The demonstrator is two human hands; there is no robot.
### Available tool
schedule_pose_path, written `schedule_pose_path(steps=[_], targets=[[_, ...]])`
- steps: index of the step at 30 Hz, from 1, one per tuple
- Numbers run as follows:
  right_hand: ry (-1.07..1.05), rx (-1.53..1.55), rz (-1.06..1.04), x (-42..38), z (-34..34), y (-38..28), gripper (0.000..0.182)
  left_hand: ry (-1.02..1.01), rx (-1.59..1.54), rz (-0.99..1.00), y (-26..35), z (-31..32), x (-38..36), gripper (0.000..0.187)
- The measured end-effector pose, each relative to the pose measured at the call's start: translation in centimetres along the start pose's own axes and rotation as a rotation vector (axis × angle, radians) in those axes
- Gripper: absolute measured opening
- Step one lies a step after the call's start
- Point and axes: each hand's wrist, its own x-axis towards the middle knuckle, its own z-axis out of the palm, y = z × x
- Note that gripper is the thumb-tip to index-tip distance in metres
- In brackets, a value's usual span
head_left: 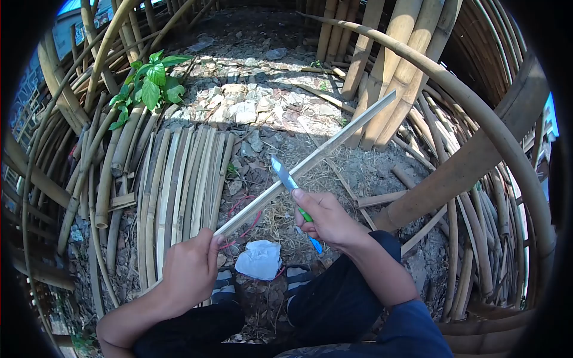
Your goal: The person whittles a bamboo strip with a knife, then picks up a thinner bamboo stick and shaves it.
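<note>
My left hand (188, 269) is wrapped round the lower end of a long, pale bamboo strip (340, 138), which slants up and away to the right. In my right hand (329, 219) is a knife (283, 172) with a green and blue handle. Its blade points up and to the left, lying across the strip near mid-length. The thumb rests by the base of the blade. Below the strip, a crumpled white plastic piece (259, 260) lies on the ground between my sandalled feet, with pinkish-red string (255, 219) near it.
Split bamboo strips (182, 185) lie side by side at left, near a green leafy plant (156, 82). Thick bamboo poles (394, 71) stand at back right; a large leaning pole (459, 158) and a curved one (477, 101) cross the right side. Stony ground (245, 110) stretches ahead.
</note>
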Motion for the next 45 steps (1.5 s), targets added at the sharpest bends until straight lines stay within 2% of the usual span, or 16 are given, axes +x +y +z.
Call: schedule_pose_path(steps=[7,13,15,16,19,21,23,25,27,29,33,35,37,39,43,45], targets=[[0.068,0.010,0.043,0.1,-0.1,0.2,0.053,-0.009,-0.019,0.001,-0.3,0.4,0.0,0.027],[0.038,-0.028,0.000,0.4,-0.9,-0.2,0.053,-0.002,-0.032,0.004,-0.3,0.5,0.0,0.026],[0.021,-0.137,-0.082,0.2,0.7,1.1,0.053,-0.006,0.002,0.008,-0.5,0.4,0.1,0.026],[0.051,-0.216,-0.092,0.4,0.2,1.1,0.054,-0.009,0.002,0.006,-0.4,0.5,0.0,0.026],[0.096,-0.179,-0.061,1.4,-2.1,0.7,0.051,-0.004,-0.022,-0.013,-0.5,0.3,-0.1,0.026],[0.162,-0.199,-0.079,0.9,-0.5,1.2,0.051,0.019,-0.011,0.014,-1.0,0.7,0.0,0.027],[0.051,-0.212,-0.125,-0.2,0.8,0.8,0.053,0.023,-0.005,0.013,-0.7,0.6,-0.1,0.026],[0.118,-0.224,-0.132,1.5,-2.3,1.3,0.052,0.014,-0.005,-0.009,-0.6,0.2,-0.1,0.026],[0.389,-0.143,-0.104,2.5,-5.9,0.1,0.052,0.008,-0.016,-0.042,-0.8,0.2,-0.6,0.026],[0.416,-0.062,-0.075,1.6,-4.5,0.3,0.053,0.007,0.014,-0.015,-1.3,0.2,-0.2,0.026],[0.279,-0.121,-0.070,0.7,-1.0,2.0,0.055,0.021,0.027,-0.031,-1.1,0.1,-0.3,0.026],[0.100,-0.239,-0.205,0.9,0.0,2.3,0.056,0.028,0.043,-0.021,-0.8,0.0,-0.2,0.027],[0.087,-0.294,-0.153,1.0,-1.2,1.1,0.055,0.027,0.024,-0.039,-0.7,-0.2,-0.1,0.027],[0.333,-0.004,-0.061,2.3,-4.8,0.3,0.052,-0.001,-0.014,-0.091,-0.8,-0.6,-0.5,0.026],[0.332,-0.080,-0.024,1.5,-3.6,0.9,0.053,-0.040,-0.043,-0.125,-1.2,-0.4,-0.1,0.030],[0.192,-0.241,-0.168,1.1,-0.7,2.8,0.054,-0.127,-0.244,-0.206,-1.7,0.0,0.2,0.038]])
